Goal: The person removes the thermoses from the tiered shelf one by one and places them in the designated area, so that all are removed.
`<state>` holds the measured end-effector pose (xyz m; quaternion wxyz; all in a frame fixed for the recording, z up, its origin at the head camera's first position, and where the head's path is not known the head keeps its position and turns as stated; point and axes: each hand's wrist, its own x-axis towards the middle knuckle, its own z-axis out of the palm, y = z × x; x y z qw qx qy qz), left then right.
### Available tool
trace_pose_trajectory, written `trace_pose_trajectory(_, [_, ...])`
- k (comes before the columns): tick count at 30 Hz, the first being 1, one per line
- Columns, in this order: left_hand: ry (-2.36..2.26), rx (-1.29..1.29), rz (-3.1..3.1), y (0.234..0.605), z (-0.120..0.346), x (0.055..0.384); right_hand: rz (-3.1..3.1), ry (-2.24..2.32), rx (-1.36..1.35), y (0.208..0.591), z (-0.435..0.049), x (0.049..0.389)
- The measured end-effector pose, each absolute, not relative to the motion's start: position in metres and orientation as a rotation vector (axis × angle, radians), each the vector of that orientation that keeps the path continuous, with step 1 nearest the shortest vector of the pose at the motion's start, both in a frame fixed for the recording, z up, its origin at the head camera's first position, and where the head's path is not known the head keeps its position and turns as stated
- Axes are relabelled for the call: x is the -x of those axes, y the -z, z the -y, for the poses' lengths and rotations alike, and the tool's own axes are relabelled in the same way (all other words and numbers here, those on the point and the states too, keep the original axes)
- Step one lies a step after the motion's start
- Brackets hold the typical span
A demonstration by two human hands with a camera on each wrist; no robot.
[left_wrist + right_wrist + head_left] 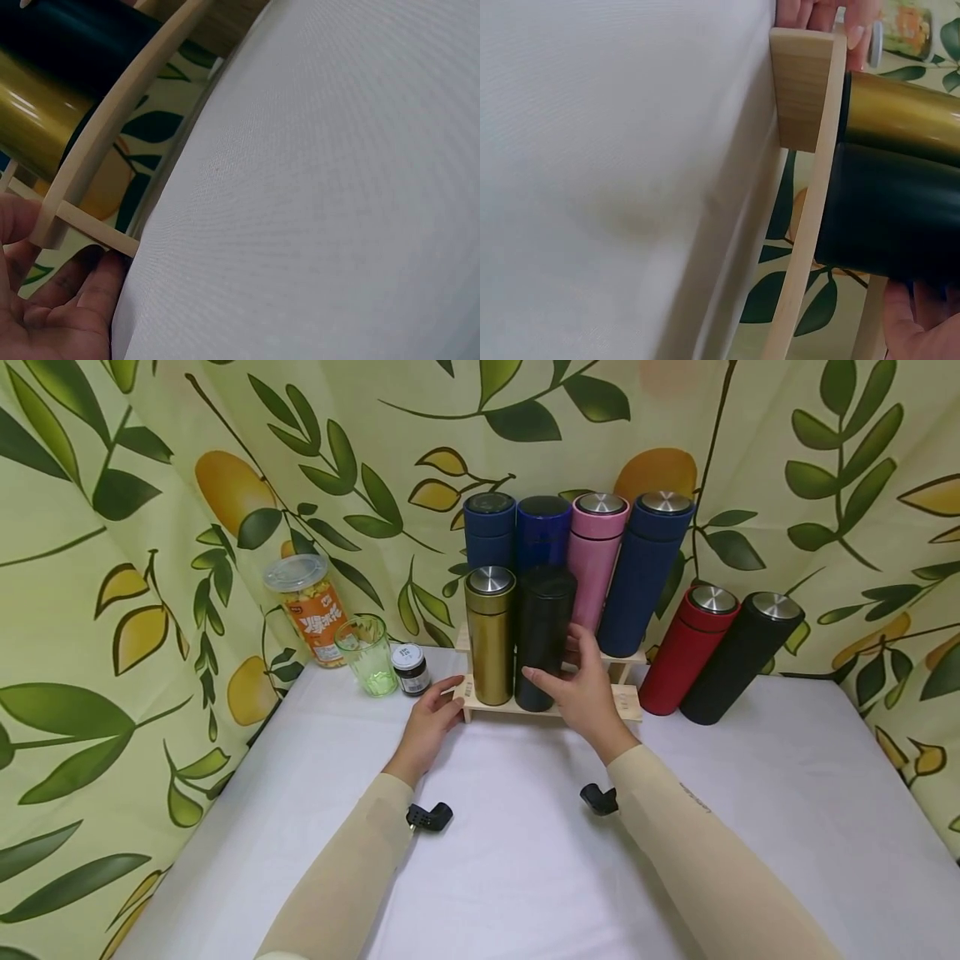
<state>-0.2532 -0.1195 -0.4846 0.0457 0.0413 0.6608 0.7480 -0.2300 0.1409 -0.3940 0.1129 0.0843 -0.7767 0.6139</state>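
Black-lidded flask [543,643] stood on the front tier of a stepped wooden rack [627,700], just right of the gold flask [491,643]. It is held low on the body by the right-hand grip [583,689], narrowed to the flask's girth: thumb laid across the front, fingers set against the right side. A low hold from the right is probably favoured because the left flank is blocked by the gold flask. Left end of the front board is pinched in the left-hand grip [429,725], thumb and fingers about the corner and leg; presumably the light rack is being steadied against sliding on the tabletop [510,852].

Taller placement noted behind: pink flask [594,564] and large navy flask [648,577] are carried on the rear tier, likely so that their lids are seen over the front row.

Axis: the held flask is stood near vertical, lid up, base down toward the board, its length roughly parallel to the gold flask's. A slight rightward lean is suggested from above, though lens distortion cannot be ruled out. Whether its full weight is borne by the board cannot be told.
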Motion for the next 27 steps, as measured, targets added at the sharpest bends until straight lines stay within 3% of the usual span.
trace_pose_trajectory(27, [-2.284,-0.132,-2.011,0.486,0.119,0.254,2.239,-1.701,-0.186,0.395,-0.204,0.181])
